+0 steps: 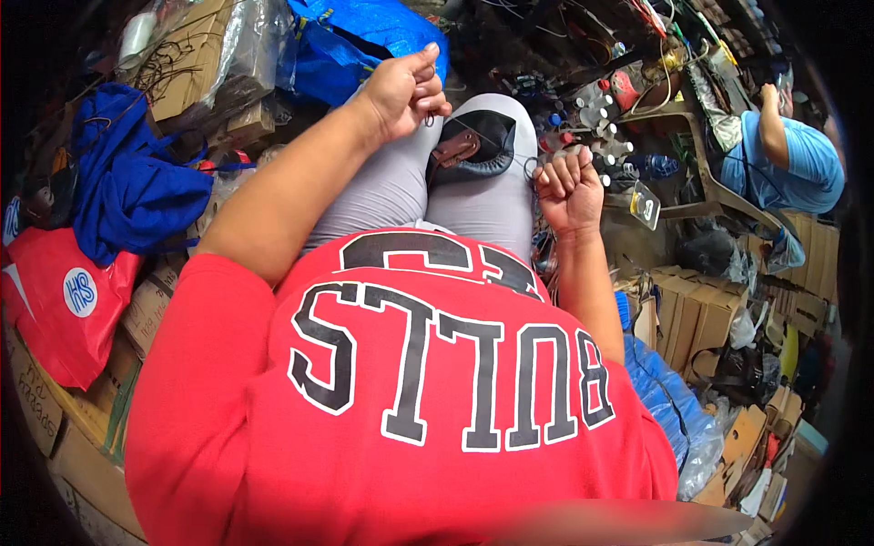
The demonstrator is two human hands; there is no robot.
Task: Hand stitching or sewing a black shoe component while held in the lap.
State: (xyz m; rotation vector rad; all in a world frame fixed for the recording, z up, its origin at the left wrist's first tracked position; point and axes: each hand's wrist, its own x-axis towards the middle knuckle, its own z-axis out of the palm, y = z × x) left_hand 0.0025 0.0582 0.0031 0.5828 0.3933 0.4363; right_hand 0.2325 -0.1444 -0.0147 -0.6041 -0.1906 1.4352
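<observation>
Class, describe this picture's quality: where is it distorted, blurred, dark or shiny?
Head view: the scene bows toward a dark, curved rim; a blurred patch at the lower edge, right of centre; glare on clear plastic, upper left; left hand and right hand fairly sharp.

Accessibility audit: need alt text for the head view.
A person's curled left hand and right hand, a thin dark loop beside each, are held apart near a black item with a brown piece on the right thigh. Around: cardboard boxes, bottles, another person in blue.

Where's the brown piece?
The brown piece lies above head-view centre, at the left side of the black item on the right leg, between left hand and right hand.
</observation>
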